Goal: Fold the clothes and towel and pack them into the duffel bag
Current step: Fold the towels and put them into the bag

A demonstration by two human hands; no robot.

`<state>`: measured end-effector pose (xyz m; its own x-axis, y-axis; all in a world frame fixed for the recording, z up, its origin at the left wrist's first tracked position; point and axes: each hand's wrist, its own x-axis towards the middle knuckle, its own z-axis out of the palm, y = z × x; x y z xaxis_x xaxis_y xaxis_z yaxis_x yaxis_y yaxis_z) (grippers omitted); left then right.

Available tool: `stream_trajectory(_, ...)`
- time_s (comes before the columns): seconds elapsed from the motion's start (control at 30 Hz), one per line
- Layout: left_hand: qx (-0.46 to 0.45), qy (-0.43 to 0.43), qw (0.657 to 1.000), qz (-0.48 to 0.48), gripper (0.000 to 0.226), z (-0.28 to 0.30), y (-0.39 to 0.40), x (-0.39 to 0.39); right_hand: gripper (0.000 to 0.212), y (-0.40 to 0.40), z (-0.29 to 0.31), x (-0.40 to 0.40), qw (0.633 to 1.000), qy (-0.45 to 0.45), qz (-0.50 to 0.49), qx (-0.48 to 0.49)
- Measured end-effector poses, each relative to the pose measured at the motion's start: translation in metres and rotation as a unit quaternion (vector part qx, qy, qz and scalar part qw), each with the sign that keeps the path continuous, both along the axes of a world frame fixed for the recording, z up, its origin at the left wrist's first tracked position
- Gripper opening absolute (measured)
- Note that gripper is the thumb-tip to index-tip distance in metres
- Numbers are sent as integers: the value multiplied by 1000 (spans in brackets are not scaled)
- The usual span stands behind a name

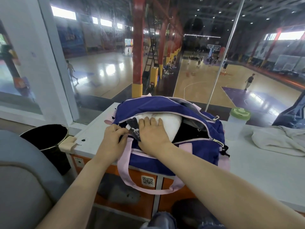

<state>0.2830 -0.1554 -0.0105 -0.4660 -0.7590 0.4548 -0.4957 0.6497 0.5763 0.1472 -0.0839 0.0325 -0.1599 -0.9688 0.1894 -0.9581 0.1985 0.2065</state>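
Note:
A purple duffel bag (189,111) with pink straps lies unzipped on the white countertop (257,169). A folded white garment (171,124) with a dark print fills the left part of its opening. My right hand (151,131) presses flat on the garment with straight fingers. At the left end of the opening, my left hand (112,139) grips the near edge of the bag with curled fingers. A crumpled white towel (277,139) lies on the counter to the right of the bag.
A clear bottle with a green lid (237,121) stands right of the bag, by the window glass. A black bin (47,139) sits on the floor at the left. Orange cabinet fronts (148,182) lie below the counter edge. A grey chair (21,179) is at lower left.

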Motion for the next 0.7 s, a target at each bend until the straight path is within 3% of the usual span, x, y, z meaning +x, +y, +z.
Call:
stream_trajectory(0.1, -4, 6, 1000, 0, 8, 4, 5, 1, 49, -9, 9, 4, 998, -53, -3, -26)
stream_trajectory(0.23, -26, 30, 999, -17, 7, 4, 5, 4, 31, -23, 41, -2, 960, -257, -34, -102)
stream_trajectory(0.4, -51, 89, 993, -50, 14, 13, 11, 5, 32, -47, 50, 0, 944, -276, -29, -180)
stream_trajectory(0.47, -61, 91, 992, -58, 15, 19, 9, 8, 42, -54, 34, -2, 952, -249, 31, -176)
stream_trajectory(0.57, -65, 94, 992, -51, 16, 19, 7, 13, 49, -50, 5, -22, 985, -97, 137, -37)
stream_trajectory(0.63, -49, 102, 992, -51, 16, 18, 7, 15, 54, -43, -4, -32, 978, 14, 201, 55)
stream_trajectory(0.7, -34, 95, 993, -59, 14, 22, 6, 15, 62, -41, -3, -34, 971, 27, 222, 89)
